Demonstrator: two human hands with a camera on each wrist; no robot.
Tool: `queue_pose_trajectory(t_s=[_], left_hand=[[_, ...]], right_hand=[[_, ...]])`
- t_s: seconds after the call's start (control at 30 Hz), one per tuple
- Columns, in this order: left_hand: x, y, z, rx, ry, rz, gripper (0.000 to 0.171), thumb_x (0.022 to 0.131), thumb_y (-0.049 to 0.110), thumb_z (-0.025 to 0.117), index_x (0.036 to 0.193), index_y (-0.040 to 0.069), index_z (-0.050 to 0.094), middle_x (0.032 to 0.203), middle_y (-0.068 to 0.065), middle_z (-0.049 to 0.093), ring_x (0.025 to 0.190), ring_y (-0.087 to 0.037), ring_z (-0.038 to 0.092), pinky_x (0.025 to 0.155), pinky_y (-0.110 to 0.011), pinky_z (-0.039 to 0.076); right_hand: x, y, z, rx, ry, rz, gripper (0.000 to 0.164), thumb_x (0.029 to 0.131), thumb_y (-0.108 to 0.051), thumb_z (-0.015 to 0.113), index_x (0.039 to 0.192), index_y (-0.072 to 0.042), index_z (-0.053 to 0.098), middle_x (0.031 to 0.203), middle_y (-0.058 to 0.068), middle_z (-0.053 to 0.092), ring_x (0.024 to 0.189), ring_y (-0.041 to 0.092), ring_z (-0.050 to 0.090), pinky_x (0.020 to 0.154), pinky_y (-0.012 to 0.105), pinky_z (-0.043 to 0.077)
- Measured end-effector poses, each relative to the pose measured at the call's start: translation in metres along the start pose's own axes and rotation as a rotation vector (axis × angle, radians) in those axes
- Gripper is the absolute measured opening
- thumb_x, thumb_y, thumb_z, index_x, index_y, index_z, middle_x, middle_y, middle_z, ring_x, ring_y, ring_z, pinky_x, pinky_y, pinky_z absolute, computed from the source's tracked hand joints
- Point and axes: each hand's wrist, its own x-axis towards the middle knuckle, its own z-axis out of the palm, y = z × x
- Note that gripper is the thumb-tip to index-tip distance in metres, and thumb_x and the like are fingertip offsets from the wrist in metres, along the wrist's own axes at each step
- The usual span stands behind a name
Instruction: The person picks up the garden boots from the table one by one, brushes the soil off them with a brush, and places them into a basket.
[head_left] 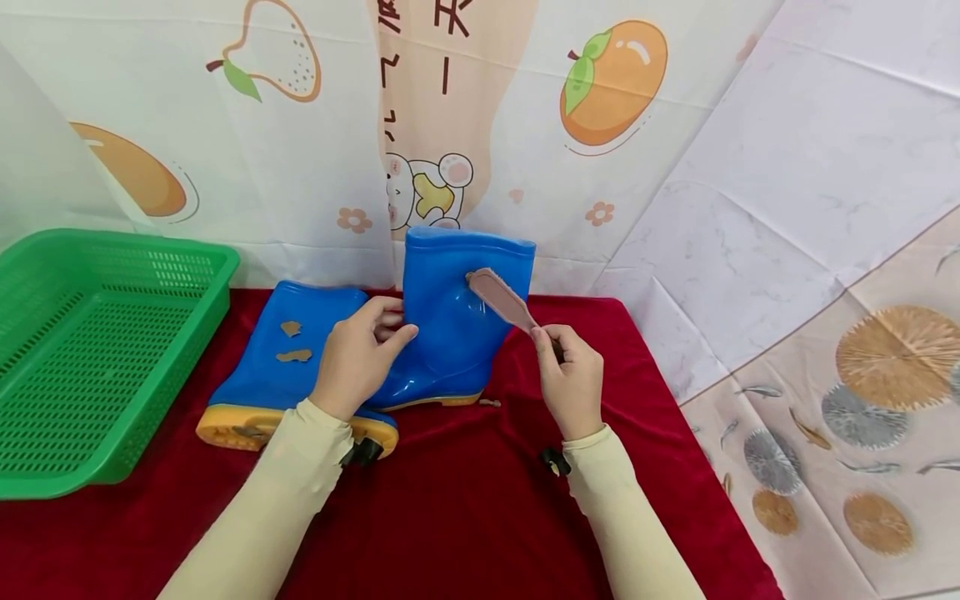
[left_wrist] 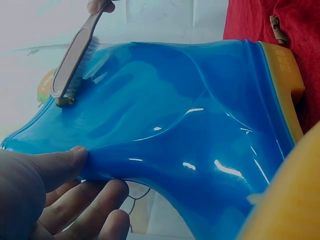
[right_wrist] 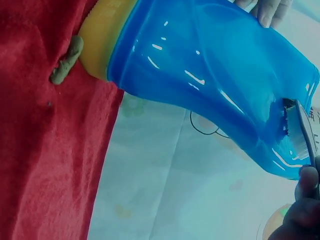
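A blue rain boot [head_left: 450, 333] with a yellow sole stands upright on the red cloth. My left hand [head_left: 360, 354] holds its shaft at the left edge, thumb on the near face and fingers curled behind. In my right hand [head_left: 572, 379] is the handle of a pinkish scrubbing brush [head_left: 501, 298], its white bristles against the upper shaft. A brown smear [left_wrist: 65, 102] shows at the brush's tip. On its side to the left lies a second blue boot [head_left: 258, 367], sole toward me and partly behind my left forearm, with brown patches [head_left: 294, 356] on its shaft.
A green plastic basket [head_left: 142, 242] stands at the left on the red cloth [head_left: 450, 517]. Close to the upright boot's heel lies a small brown piece [head_left: 489, 403]. Behind the boots hangs a printed white curtain [head_left: 315, 167].
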Motion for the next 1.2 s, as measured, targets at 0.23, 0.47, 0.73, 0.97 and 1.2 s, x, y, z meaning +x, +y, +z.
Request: queue_pose_trajectory(t_s=[0.23, 0.47, 0.73, 0.97, 1.2], left_hand=[[-0.0001, -0.0011, 0.0004, 0.002, 0.003, 0.005, 0.041, 0.100, 0.028, 0.071, 0.136, 0.010, 0.061, 0.124, -0.012, 0.073, 0.103, -0.029, 0.072, 0.091, -0.051, 0.059], [0.0003, -0.0024, 0.0000, -0.003, 0.000, 0.006, 0.041, 0.100, 0.029, 0.071, 0.135, 0.010, 0.062, 0.124, -0.012, 0.073, 0.103, -0.028, 0.072, 0.091, -0.051, 0.059], [0.0008, -0.0032, 0.0007, -0.007, -0.002, 0.004, 0.040, 0.100, 0.029, 0.071, 0.135, 0.010, 0.062, 0.123, -0.011, 0.073, 0.102, -0.028, 0.072, 0.090, -0.051, 0.059], [0.0012, -0.0025, 0.0000, 0.007, 0.006, 0.018, 0.039, 0.100, 0.027, 0.071, 0.134, 0.011, 0.062, 0.120, -0.011, 0.074, 0.099, -0.027, 0.072, 0.088, -0.050, 0.060], [0.0008, -0.0014, -0.0006, 0.013, 0.006, 0.026, 0.036, 0.100, 0.024, 0.071, 0.132, 0.010, 0.062, 0.116, -0.011, 0.073, 0.096, -0.026, 0.070, 0.085, -0.049, 0.059]], right_hand=[[-0.0014, 0.0000, 0.0021, 0.028, -0.080, -0.044, 0.012, 0.099, -0.015, 0.072, 0.092, -0.005, 0.074, 0.068, 0.002, 0.060, 0.057, 0.010, 0.047, 0.051, 0.021, 0.039], [-0.0012, -0.0006, 0.0023, 0.028, -0.096, -0.055, 0.011, 0.098, -0.014, 0.073, 0.091, -0.006, 0.074, 0.066, 0.001, 0.058, 0.056, 0.010, 0.046, 0.049, 0.022, 0.039], [-0.0008, 0.0010, -0.0001, 0.041, -0.042, -0.034, 0.012, 0.098, -0.014, 0.072, 0.091, -0.005, 0.074, 0.067, 0.002, 0.060, 0.057, 0.011, 0.047, 0.050, 0.021, 0.038], [-0.0004, 0.0027, 0.0009, 0.014, -0.079, 0.033, 0.016, 0.100, -0.020, 0.072, 0.090, -0.007, 0.075, 0.065, 0.000, 0.059, 0.054, 0.011, 0.045, 0.048, 0.021, 0.036], [-0.0002, 0.0032, 0.0009, -0.028, -0.043, 0.052, 0.016, 0.099, -0.019, 0.073, 0.090, -0.006, 0.076, 0.066, 0.002, 0.061, 0.056, 0.013, 0.048, 0.051, 0.020, 0.038]])
